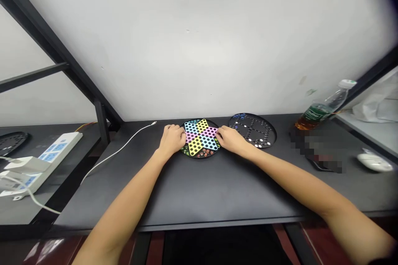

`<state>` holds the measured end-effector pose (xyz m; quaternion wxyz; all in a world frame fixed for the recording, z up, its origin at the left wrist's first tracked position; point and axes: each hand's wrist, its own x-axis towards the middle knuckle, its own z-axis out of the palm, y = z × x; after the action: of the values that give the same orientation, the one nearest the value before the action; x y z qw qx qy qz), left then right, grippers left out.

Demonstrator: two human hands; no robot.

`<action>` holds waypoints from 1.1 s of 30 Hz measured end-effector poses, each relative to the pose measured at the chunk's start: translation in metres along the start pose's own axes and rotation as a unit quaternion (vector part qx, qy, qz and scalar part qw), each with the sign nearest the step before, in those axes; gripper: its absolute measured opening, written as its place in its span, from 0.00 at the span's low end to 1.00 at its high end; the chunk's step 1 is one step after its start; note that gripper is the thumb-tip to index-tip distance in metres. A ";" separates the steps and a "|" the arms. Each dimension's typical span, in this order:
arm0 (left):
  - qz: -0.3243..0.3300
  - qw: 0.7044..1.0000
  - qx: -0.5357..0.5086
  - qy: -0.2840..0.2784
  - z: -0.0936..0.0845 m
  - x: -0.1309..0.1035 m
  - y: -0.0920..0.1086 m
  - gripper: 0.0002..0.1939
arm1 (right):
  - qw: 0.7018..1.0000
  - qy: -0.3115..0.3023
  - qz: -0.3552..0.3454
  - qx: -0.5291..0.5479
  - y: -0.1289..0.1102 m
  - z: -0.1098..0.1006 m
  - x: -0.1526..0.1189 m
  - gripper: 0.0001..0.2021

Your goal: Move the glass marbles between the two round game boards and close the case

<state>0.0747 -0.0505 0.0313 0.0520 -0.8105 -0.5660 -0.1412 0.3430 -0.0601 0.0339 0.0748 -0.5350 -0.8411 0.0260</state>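
Observation:
A round black Chinese checkers board with a star of yellow, pink and pale blue points lies on the dark table near the wall. Marbles in reddish, green and teal sit around the star inside its rim. My left hand grips the board's left side with curled fingers. At the opposite side, my right hand is closed on the right edge, fingertips by the pink point. Both hands hide parts of the rim.
Touching distance behind my right hand is a second round black board with white and blue pieces. Farther right stand a drink bottle, a blurred dark item and a white mouse. A white cable and power strip lie left.

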 end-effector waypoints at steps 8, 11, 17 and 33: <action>0.045 0.998 -0.044 0.014 0.017 -0.001 0.004 0.18 | 0.998 0.018 0.059 -0.015 -0.005 0.013 0.004 0.16; 0.033 0.998 -0.055 0.001 0.017 -0.001 0.003 0.19 | 0.999 0.011 0.035 0.018 0.001 0.009 0.005 0.15; -0.010 0.997 -0.074 -0.012 0.018 -0.001 0.002 0.21 | 0.997 -0.029 -0.040 0.061 0.024 -0.018 0.006 0.10; -0.039 0.994 -0.094 -0.037 0.020 0.000 0.003 0.21 | 0.994 -0.107 0.032 0.020 0.009 -0.027 0.004 0.08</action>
<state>0.0804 -0.0470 0.0123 -0.0513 -0.7941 -0.5826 -0.1656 0.3534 -0.0538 0.0601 -0.0055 -0.5538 -0.8263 0.1019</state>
